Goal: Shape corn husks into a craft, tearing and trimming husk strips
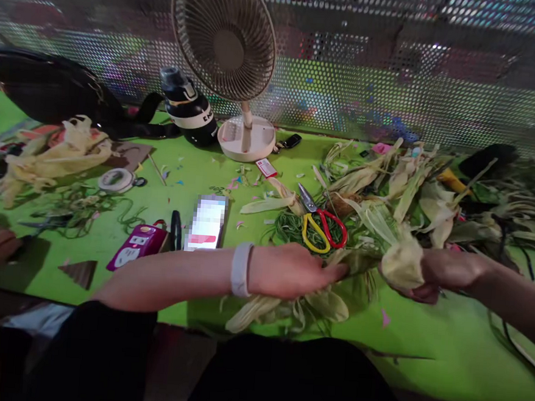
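Husk [403,265] is showing pale, crumpled and blurred at the right hand [436,270], above the green table [458,360]. The right hand is grasping it with curled fingers, partly hidden behind it. The left hand [297,271] is reaching across, its fingertips pinching a darker, greenish strip [359,261] that seems to be running into the pale part; blur is hiding the join. Loose husks [248,314] are lying just below the left hand, and scissors [312,208] are resting beyond it on a tangle of green strands [288,229].

Weight is probably counting for little here: the husk is looking light, thin and papery, soft enough to be folding under slight pressure. Its fibres are likely running lengthwise, so a sideways pull would be risking a split, and dry edges may be cracking or slipping between smooth fingertips. Gathered, layered parts are promising the surest hold; pinching across several layers and pulling along the grain would be safer than tugging at one frayed tip.
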A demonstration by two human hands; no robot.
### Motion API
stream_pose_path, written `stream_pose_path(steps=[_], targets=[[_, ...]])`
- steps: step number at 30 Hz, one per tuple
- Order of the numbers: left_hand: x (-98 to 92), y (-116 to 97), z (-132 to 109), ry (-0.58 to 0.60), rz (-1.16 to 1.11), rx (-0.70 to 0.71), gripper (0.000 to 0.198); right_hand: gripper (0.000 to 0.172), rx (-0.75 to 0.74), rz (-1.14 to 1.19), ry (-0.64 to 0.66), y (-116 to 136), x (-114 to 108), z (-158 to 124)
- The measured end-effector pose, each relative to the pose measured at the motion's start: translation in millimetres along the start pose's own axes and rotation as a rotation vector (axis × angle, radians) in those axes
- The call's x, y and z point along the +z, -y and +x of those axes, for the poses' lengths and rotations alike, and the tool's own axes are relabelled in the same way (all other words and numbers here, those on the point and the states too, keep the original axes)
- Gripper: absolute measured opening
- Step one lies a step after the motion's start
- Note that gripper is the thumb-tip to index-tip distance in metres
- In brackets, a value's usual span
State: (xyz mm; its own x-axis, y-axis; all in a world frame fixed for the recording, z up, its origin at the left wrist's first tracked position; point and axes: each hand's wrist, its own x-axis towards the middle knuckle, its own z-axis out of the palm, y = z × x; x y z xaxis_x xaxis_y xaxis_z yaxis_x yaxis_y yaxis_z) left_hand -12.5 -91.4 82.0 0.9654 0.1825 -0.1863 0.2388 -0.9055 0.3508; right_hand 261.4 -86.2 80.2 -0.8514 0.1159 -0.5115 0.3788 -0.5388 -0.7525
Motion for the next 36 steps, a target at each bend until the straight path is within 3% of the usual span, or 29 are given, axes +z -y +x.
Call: stream_pose_path(steps=[2,5,9,10,11,14,17,19,22,25,28,32,36], targets=[[-1.8,1,-1,-0.092,-0.018,-0.071,0.077,0.044,-0.098,0.041,-0.274,-3,4,-11],[-13.5,25,24,-0.283,-0.162,-0.196,0.076,0.032,-0.386,0.140,-0.690,8,11,-18],[-34.3,80,74,-0.774,-0.608,-0.359,0.073,0.027,-0.507,0.165,-0.809,25,17,-13],[-36.6,91,82,-0.823,-0.704,-0.397,0.073,0.027,-0.510,0.157,-0.824,26,17,-10],[-36.6,100,86,-0.821,-0.770,-0.451,0.074,0.026,-0.513,0.149,-0.838,26,17,-6],[-22.6,107,70,-0.610,-0.692,-0.620,0.077,0.029,-0.473,0.136,-0.807,17,13,8],[5.1,93,25,-0.539,-0.409,-0.697,0.070,0.033,-0.398,0.181,-0.747,2,7,25],[25.1,82,-5,-0.568,-0.271,-0.865,0.076,0.032,-0.390,0.243,-0.741,-5,5,37],[53.9,68,-27,-0.514,-0.324,-1.032,0.095,0.033,-0.391,0.332,-0.725,-11,5,57],[77.7,61,-12,-0.476,-0.304,-0.995,0.114,0.038,-0.344,0.343,-0.665,-12,12,73],[90.1,63,25,-0.503,-0.188,-0.923,0.120,0.044,-0.296,0.283,-0.595,-13,21,81],[86.2,72,73,-0.476,-0.139,-0.889,0.106,0.047,-0.287,0.255,-0.597,-19,32,84],[71.1,78,100,-0.457,-0.153,-0.883,0.100,0.047,-0.313,0.251,-0.612,-22,35,88]])
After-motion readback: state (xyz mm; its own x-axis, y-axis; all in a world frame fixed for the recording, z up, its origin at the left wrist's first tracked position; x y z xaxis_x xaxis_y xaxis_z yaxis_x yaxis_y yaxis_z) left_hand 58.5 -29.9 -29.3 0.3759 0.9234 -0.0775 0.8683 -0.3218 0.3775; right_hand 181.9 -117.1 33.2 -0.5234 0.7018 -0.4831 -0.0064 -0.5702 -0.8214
